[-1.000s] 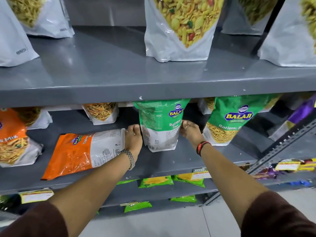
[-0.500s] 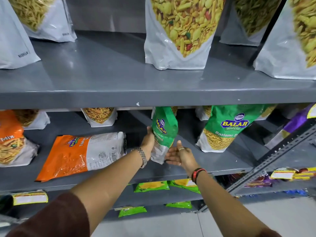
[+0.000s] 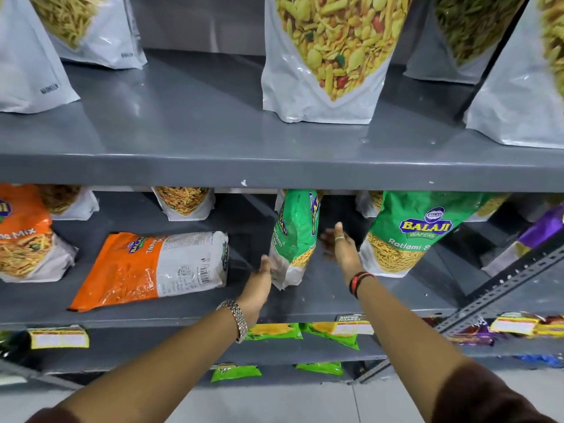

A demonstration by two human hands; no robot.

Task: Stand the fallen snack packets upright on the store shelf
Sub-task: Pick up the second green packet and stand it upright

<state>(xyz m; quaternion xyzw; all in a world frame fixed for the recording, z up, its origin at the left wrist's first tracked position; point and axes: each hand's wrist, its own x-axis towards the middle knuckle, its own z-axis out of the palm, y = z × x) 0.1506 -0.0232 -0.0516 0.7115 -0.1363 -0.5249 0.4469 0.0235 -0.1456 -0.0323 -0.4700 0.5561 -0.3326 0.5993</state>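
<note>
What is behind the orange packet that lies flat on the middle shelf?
Behind the orange packet, near the back of the shelf, a white packet with yellow snacks stands upright. Its top is hidden by the upper shelf.

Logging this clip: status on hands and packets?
Left hand open at green packet; right hand open, beside it. Packet upright, edge-on. Orange packet lying flat. Nothing blocking.

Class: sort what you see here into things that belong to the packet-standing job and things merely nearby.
Job: green packet, left hand, right hand, fallen orange packet, middle shelf.
Nearby: white pouches above, price tags, purple packet.
</note>
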